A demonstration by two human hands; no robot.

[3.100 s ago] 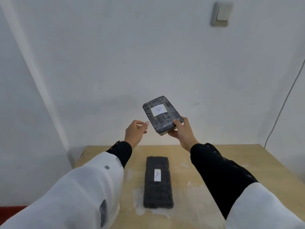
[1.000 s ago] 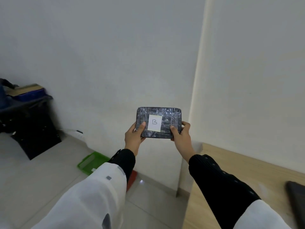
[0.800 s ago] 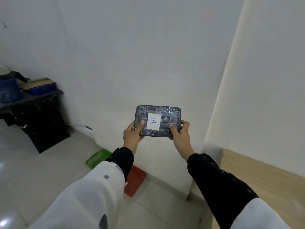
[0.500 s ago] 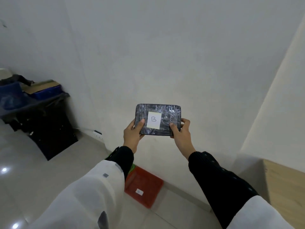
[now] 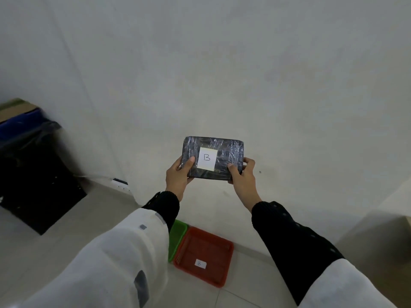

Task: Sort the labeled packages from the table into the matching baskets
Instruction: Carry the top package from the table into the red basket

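A dark, plastic-wrapped package (image 5: 224,150) with a white label marked B is held up in front of the white wall. My left hand (image 5: 178,176) grips its left edge and my right hand (image 5: 243,177) grips its right edge. On the floor below, against the wall, lies a red basket (image 5: 203,247) with a small B label inside. A green basket (image 5: 176,235) sits touching its left side, mostly hidden by my left sleeve.
A black stand (image 5: 33,178) with blue and cardboard boxes on top stands at the left by the wall. A white power strip (image 5: 121,184) lies on the floor near it. The wooden table's corner (image 5: 408,220) shows at the far right edge.
The view has swung left and down, away from the table. Both baskets came into sight on the floor, and the red one now lies below the package. Both hands keep the package.
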